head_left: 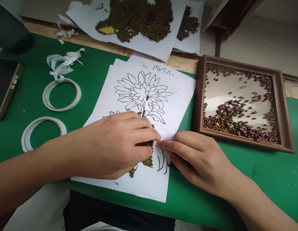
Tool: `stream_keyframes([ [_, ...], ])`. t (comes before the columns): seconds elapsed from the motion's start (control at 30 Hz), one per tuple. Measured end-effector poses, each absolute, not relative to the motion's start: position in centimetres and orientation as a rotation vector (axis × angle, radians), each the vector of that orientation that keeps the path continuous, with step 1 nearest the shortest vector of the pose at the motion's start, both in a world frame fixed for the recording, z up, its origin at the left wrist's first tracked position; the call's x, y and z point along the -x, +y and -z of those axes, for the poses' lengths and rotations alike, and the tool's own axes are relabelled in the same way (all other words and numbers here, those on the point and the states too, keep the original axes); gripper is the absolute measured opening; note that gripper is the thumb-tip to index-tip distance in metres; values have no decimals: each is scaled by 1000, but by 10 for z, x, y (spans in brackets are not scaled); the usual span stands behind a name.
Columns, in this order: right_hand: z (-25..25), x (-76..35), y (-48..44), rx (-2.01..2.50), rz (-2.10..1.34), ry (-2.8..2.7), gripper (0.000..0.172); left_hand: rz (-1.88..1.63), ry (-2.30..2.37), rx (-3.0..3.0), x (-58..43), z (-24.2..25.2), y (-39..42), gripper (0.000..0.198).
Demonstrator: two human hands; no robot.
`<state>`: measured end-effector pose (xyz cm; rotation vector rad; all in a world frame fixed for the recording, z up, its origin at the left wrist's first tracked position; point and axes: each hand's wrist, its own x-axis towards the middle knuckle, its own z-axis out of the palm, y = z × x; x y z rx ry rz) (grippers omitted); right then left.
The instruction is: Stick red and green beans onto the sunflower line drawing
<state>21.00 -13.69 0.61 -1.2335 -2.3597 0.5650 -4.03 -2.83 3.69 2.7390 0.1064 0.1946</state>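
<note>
White paper (103,96) with a black line drawing of a many-petalled flower lies on the green table. My left hand (120,144) rests across its middle, fingers curled, palm down; what its fingertips hold, if anything, is hidden. Red beans (147,143) and green beans (148,161) show on the drawing beside and under those fingers. At the paper's right edge, my right hand (194,154) has its thumb and index finger pressed together near the left fingertips; whatever lies between them is too small to make out.
A brown wooden tray (245,142) of mixed beans stands at the right. Two tape rolls (78,96), peeled white strips (62,65) and a phone (7,86) lie at the left. Behind the drawing is a sheet (149,48) with a bean picture on it.
</note>
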Motion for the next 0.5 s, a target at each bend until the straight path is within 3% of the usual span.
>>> stream_keyframes([
  [0.5,-4,-211,-137,1237,-563,-2362,24,-98,105,-2752,40,-38,-30,28],
])
